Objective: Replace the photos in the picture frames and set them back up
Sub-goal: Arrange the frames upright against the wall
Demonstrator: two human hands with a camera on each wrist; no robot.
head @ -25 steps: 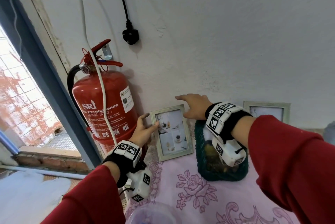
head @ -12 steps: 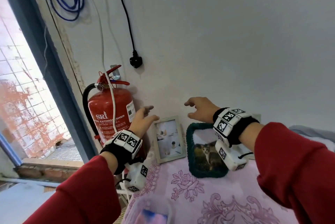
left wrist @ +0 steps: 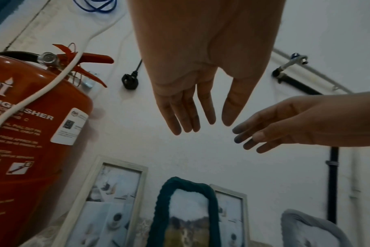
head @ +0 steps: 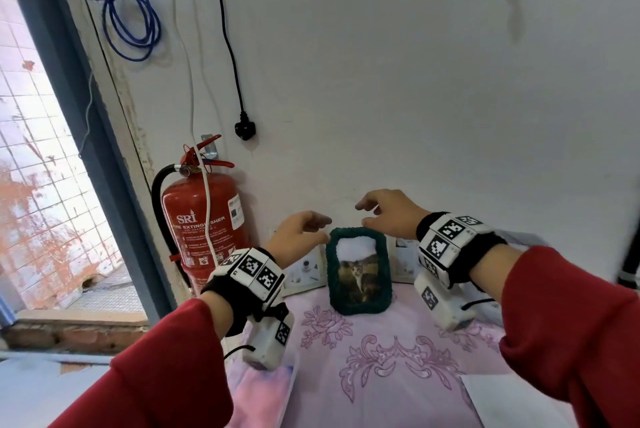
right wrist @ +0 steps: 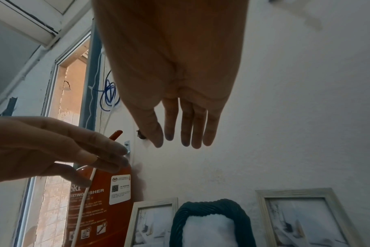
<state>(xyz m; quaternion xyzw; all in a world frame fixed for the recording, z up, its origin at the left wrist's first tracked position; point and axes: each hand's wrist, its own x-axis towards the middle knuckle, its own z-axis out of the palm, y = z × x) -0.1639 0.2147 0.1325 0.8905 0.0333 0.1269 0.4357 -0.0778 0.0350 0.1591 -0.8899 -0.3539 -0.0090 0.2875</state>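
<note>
— Left hand (head: 299,233) and right hand (head: 389,213): holding anything?
— No, both hang loose with straight fingers. Green frame (head: 359,270) stands just below, between them, tall side up, on the pink desk (head: 398,351).

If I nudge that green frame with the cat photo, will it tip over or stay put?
The green frame stands upright, taller than wide, apparently clear of the wall, so a push near its top would probably tip it. Its woven-looking rim may grip the pink tablecloth, so it likely topples rather than slides. It could knock the pale frames close behind it.
</note>
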